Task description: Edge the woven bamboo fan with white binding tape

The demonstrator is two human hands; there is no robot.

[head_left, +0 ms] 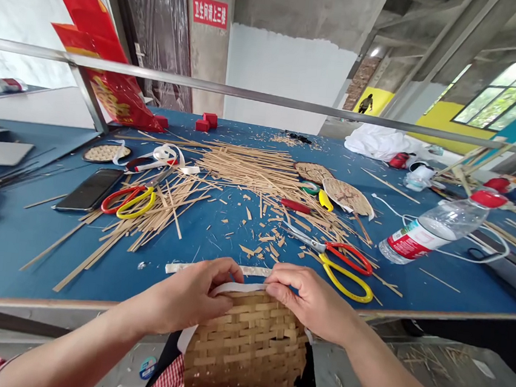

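Note:
A woven bamboo panel (248, 338) with a rounded outline stands tilted over my lap at the table's front edge. White tape (242, 287) runs along its top rim, and more of it shows at the lower left side. My left hand (200, 294) pinches the taped rim from the left, thumb on the near face. At the right end of that rim, my right hand (298, 292) grips with thumb and fingers closed. Just behind both hands a white strip (178, 267) lies on the blue table (219, 214). Some fingertips are hidden behind the rim.
Red-and-yellow scissors (346, 272) lie to the right, another pair (129, 201) to the left beside a phone (90, 189). Bamboo strips (247, 165) cover the middle. A bottle (441, 229) leans at right, near woven pieces (349, 197). A metal rail (267, 97) crosses behind.

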